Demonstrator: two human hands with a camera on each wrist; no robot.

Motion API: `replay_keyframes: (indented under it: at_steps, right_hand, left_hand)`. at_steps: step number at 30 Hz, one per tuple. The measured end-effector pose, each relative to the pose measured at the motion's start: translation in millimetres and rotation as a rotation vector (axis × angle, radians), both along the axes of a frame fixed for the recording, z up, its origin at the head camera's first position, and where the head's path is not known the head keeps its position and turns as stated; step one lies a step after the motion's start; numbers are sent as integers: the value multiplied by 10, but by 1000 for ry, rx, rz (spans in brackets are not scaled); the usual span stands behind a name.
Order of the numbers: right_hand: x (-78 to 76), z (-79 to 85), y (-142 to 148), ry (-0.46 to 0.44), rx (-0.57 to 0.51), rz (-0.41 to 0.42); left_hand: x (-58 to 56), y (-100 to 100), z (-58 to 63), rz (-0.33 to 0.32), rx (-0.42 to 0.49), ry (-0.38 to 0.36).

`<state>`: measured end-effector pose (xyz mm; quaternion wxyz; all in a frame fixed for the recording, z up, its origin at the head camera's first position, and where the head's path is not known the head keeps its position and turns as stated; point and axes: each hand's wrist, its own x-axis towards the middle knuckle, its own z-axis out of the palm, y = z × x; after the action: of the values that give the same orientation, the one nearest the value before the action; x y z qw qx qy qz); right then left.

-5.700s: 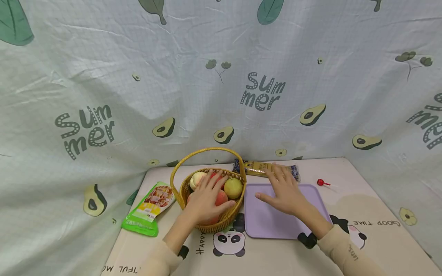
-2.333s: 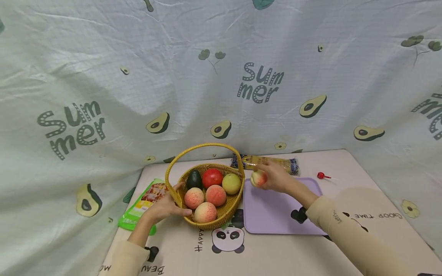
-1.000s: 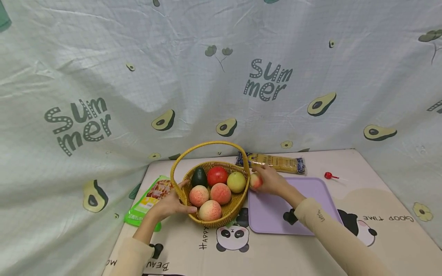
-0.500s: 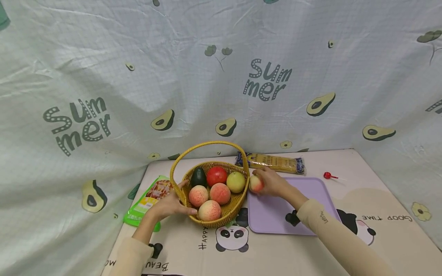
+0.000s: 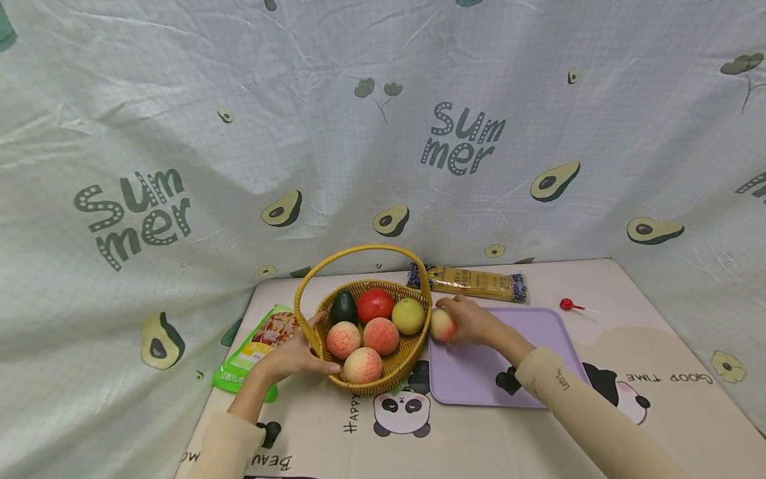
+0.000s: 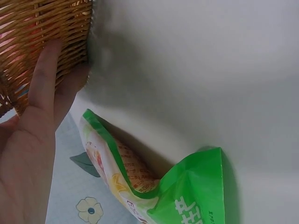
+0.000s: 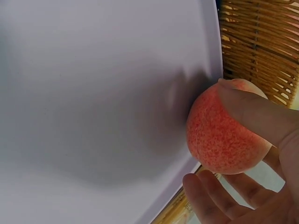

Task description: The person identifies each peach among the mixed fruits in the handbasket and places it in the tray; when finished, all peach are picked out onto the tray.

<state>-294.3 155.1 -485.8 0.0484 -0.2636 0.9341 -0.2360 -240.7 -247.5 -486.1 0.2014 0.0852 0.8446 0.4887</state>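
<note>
In the head view my right hand (image 5: 473,320) grips a peach (image 5: 443,324) over the far left corner of the lilac tray (image 5: 491,396), right beside the basket. The right wrist view shows the thumb across the red side of this peach (image 7: 224,135), with fingers beneath. My left hand (image 5: 293,359) rests against the left side of a wicker basket (image 5: 413,356); in the left wrist view its straight fingers (image 6: 44,77) lie along the woven wall. Inside the basket are three peaches, among them a front peach (image 5: 363,366), an avocado (image 5: 344,308), a red fruit (image 5: 375,305) and a yellow-green pear (image 5: 408,316).
A green food packet (image 5: 245,362) lies left of the basket, partly under the left hand in view. Behind the tray is a long yellow-and-blue packet (image 5: 479,283). A red lollipop (image 5: 566,305) lies at the right. The basket handle (image 5: 365,248) arches high over the fruit.
Earlier both hands hovered over basket and tray. The right hand then held a peach over the tray, moved left to the basket's side, and lately slightly nearer me. The left hand stays at the basket.
</note>
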Motion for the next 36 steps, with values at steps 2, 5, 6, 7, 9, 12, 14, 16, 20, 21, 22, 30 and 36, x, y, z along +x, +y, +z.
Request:
replay_keyframes:
  at_steps: [2,5,6,7,9,12,14,16,20,21,22,30,36]
  right_hand:
    - [4,-10,0,5,0,9]
    - [12,-14,-5,12,6,25]
    - [13,-16,-6,11,10,26]
    - [12,-19,-7,9,10,27]
    - [14,-25,-10,3,11,29]
    - [24,-36,-10,5,9,29]
    - [34,-42,-14,7,8,24]
    - [40,-51,-17,14,11,18]
    - [46,-64,-28,14,13,4]
    - [47,-65,-30,12,10,2]
    - [51,-62,-32,8,10,-1]
    - [108,-6,-49,-15,16,12]
    - [135,12,-65,-21,31,11]
  left_hand:
    - [2,-1,-8,10,2,-6]
    - [3,-8,-21,19,-2,-12]
    - [4,-7,-25,24,0,-14]
    - [7,-6,-25,25,0,-16]
    - [12,-1,-24,28,-3,-18]
    - [20,6,-22,26,-16,-16]
    - [23,8,-21,24,-24,-15]
    - [25,8,-23,15,-29,-7]
    - [25,3,-31,17,-7,-10]
    - [26,1,-30,16,-2,-10]
    - [25,-3,-31,16,3,-12]
    - [19,-22,-35,25,13,-25]
    - [34,-26,-28,29,14,-21]
